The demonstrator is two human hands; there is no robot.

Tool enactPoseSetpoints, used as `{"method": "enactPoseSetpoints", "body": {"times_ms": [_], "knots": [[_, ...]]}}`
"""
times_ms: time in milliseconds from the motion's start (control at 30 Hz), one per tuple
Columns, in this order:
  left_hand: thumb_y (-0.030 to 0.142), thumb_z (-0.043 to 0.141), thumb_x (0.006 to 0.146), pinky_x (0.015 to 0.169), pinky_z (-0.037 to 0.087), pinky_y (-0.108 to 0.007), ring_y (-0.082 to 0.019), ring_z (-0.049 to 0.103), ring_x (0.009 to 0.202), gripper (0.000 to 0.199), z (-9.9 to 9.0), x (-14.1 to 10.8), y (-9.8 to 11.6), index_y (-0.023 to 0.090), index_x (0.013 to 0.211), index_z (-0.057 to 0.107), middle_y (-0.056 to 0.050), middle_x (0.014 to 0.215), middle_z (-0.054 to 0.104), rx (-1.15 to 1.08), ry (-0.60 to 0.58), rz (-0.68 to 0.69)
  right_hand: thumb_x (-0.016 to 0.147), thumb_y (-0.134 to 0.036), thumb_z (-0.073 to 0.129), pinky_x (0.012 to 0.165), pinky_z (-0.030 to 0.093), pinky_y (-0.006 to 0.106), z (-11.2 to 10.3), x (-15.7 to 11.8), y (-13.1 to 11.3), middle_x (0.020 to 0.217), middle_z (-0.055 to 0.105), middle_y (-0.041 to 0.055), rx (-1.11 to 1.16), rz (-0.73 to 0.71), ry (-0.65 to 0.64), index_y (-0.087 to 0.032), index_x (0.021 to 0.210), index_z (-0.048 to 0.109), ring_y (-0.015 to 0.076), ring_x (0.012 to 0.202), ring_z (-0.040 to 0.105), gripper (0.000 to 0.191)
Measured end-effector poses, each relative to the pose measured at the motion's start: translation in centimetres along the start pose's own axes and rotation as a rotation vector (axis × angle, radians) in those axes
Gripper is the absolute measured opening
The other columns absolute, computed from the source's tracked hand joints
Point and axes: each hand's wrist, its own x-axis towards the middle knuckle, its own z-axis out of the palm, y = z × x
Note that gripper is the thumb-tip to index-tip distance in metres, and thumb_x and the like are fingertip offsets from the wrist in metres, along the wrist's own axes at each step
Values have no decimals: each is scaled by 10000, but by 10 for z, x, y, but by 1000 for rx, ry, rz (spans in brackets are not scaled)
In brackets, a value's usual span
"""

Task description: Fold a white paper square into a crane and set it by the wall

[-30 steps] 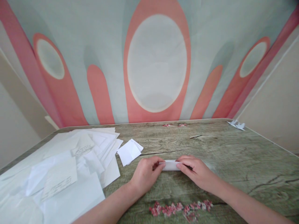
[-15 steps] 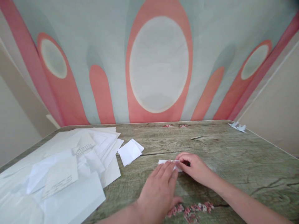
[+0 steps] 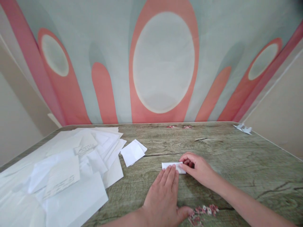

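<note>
A small folded strip of white paper (image 3: 167,165) lies flat on the wood-grain table (image 3: 213,142). My left hand (image 3: 163,192) is laid flat, its fingertips on the strip's lower edge and its thumb out to the right. At the strip's right end, my right hand (image 3: 194,167) pinches the paper between thumb and forefinger, with the other fingers curled under. Small square white sheets (image 3: 133,153) rest to the left of the strip.
A large loose pile of white papers (image 3: 78,195) covers the table's left side. Folded white paper pieces (image 3: 243,128) sit at the far right corner. Behind the table stands a grey and coral patterned backdrop (image 3: 163,63).
My left hand has slid back towards me and its thumb has spread, so more of the strip shows. The strip looks flatter. My right hand keeps its pinch; the whole view has shifted slightly.
</note>
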Motion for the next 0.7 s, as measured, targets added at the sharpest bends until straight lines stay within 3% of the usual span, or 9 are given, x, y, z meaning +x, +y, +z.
{"method": "enactPoseSetpoints", "body": {"times_ms": [333, 700], "knots": [[671, 164, 827, 1107, 137, -417, -291, 113, 1351, 850, 4, 0, -2, 36, 1390, 219, -179, 1458, 155, 0, 10, 9, 838, -292, 511, 614, 446, 266, -2, -2, -2, 865, 579, 47, -27, -83, -30, -192, 855, 653, 138, 681, 546, 174], [686, 218, 811, 1104, 146, -418, -288, 116, 1352, 863, 6, 0, -4, 52, 1397, 204, -167, 1462, 158, 37, 34, 15, 826, -297, 521, 604, 447, 272, -7, -1, 2, 866, 573, 51, -26, -50, -9, -188, 824, 650, 140, 678, 541, 168]]}}
